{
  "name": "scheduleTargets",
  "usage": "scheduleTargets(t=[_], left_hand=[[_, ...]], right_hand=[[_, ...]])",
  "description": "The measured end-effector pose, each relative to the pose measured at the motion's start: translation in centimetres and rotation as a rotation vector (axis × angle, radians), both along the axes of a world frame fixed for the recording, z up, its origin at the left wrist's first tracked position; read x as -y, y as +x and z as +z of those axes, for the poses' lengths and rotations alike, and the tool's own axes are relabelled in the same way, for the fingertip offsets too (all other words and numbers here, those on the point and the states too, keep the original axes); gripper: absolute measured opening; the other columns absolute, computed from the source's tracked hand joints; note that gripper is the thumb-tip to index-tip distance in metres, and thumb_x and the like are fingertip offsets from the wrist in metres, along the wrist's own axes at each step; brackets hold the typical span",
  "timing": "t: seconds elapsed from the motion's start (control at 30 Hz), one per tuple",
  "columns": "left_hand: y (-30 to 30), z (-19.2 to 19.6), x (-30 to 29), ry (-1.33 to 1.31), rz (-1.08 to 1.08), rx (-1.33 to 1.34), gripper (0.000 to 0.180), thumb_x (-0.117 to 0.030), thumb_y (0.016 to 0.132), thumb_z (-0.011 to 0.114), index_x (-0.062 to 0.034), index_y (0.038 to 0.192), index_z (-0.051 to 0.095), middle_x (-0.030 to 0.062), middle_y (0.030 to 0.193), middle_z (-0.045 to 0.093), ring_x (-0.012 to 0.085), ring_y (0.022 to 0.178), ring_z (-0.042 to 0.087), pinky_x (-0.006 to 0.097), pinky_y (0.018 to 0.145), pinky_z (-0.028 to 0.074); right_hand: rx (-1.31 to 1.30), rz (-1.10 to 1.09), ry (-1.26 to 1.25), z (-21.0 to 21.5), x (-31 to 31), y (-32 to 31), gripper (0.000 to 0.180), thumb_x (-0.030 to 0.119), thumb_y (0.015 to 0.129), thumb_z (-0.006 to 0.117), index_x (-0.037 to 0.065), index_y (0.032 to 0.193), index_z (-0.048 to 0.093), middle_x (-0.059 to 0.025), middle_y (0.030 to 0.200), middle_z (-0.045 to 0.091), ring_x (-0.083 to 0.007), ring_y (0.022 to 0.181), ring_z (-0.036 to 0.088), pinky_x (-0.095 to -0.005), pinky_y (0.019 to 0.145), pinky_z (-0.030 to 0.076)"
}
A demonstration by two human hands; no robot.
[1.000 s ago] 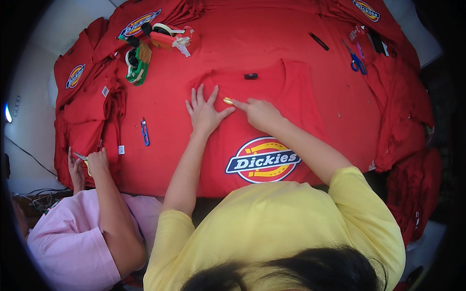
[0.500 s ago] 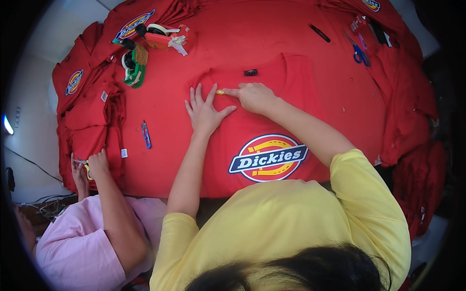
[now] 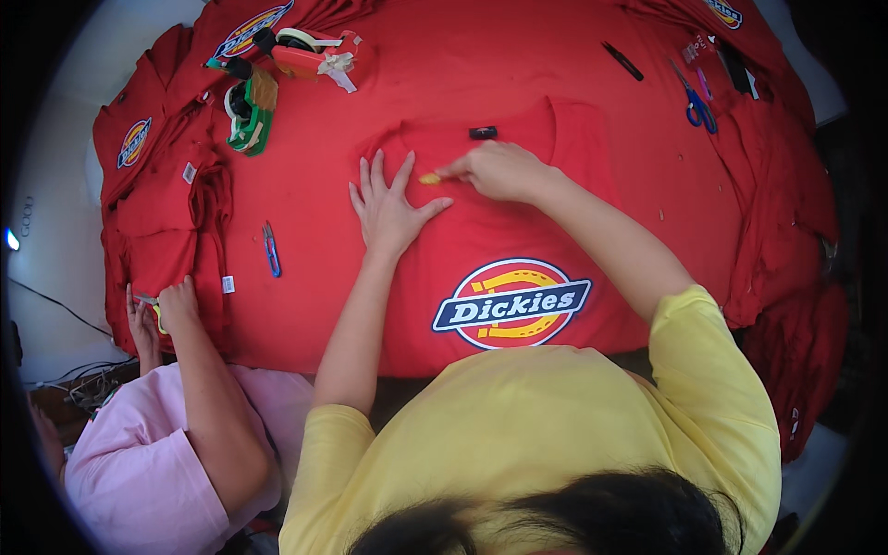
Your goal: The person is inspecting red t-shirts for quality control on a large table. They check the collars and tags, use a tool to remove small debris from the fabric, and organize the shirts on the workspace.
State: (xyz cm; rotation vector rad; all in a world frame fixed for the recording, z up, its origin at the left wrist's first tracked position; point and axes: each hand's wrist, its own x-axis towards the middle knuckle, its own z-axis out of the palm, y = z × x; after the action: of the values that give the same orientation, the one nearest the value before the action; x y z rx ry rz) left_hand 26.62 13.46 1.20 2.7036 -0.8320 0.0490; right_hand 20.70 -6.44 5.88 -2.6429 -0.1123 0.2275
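Observation:
A red T-shirt lies flat before me, its neckline away from me and a large round emblem on its front. The dark neck label shows inside the collar. My left hand rests palm down on the shirt's upper left part with fingers spread. Just right of those fingers, my right hand is closed on a small yellow tool at the cloth near the neckline. Only the tool's yellow end shows; the rest is hidden or blurred, so its kind is unclear.
Blue thread snips lie to the left, below green and red tape dispensers. Black snips and blue scissors lie far right. Red garments are heaped at both sides. A co-worker's hand holds yellow-handled scissors at left.
My right hand has shifted slightly to the right with the yellow tool, away from my left fingers. My left hand stays spread on the shirt. The whole view has shifted a little.

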Motion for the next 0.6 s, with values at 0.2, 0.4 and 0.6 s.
scheduleTargets(t=[0.2,0.4,0.6], left_hand=[[0.0,0.3,0.0,-0.01,-0.005,0.002,0.094,-0.068,0.063,0.072,-0.0256,0.141,0.045,0.0153,0.153,0.025,0.0318,0.145,0.013,0.056,0.115,0.01],[0.0,0.3,0.3,-0.052,-0.015,0.002,0.092,-0.066,0.064,0.074,-0.0234,0.14,0.047,0.0155,0.152,0.027,0.0317,0.145,0.014,0.056,0.114,0.011],[1.4,0.6,0.6,-0.225,0.091,0.03,0.078,-0.051,0.073,0.075,-0.0124,0.136,0.048,0.0158,0.139,0.04,0.0338,0.134,0.032,0.054,0.11,0.023]], right_hand=[[-0.172,0.236,0.138,0.9,1.9,2.1,0.032,0.019,0.092,0.054,0.025,0.121,0.065,-0.0089,0.113,0.067,-0.0277,0.106,0.061,-0.0403,0.087,0.05],[-0.136,0.121,0.048,0.1,1.3,2.2,0.035,0.016,0.09,0.057,0.03,0.121,0.065,-0.0054,0.11,0.068,-0.0277,0.099,0.063,-0.0414,0.086,0.05],[-0.109,-0.187,0.331,4.8,4.0,0.1,0.037,0.016,0.092,0.056,0.017,0.129,0.058,-0.0122,0.098,0.065,-0.0241,0.086,0.062,-0.0351,0.078,0.05]])
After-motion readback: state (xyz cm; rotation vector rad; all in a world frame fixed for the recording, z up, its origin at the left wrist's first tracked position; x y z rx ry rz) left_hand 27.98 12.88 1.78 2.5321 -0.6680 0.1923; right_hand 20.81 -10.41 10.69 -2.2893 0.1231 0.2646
